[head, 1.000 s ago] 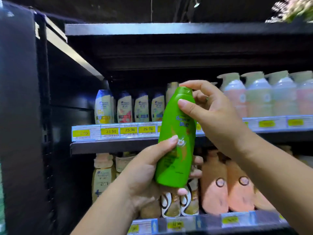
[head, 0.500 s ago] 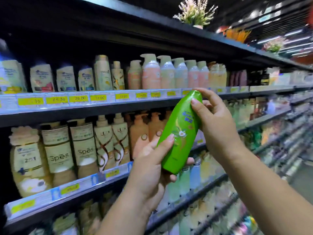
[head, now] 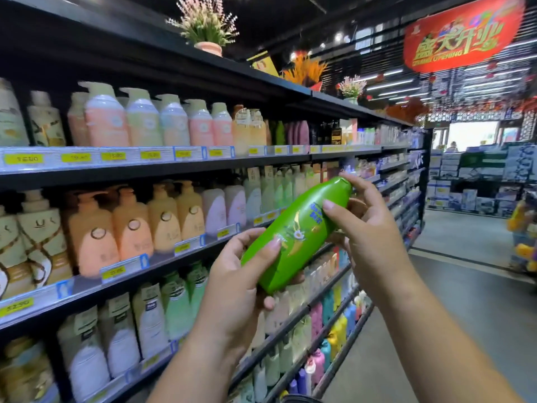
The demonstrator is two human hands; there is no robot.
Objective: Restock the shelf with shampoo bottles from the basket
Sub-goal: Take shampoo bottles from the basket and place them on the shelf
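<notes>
Glossy green plastic bottle (head: 296, 234)

Most of the left hand's (head: 232, 289) fingers are hidden behind the green bottle (head: 296, 237), whose label print is too blurred to read. The yellow price tags (head: 113, 156) on the shelf (head: 203, 167) edges are smeared (figures illegible). A dark rim (head: 299, 399) is cut off at the bottom edge.

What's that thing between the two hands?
A green shampoo bottle, tilted. The left hand holds its bottom end and the right hand its cap end, seen in the head view.
</notes>
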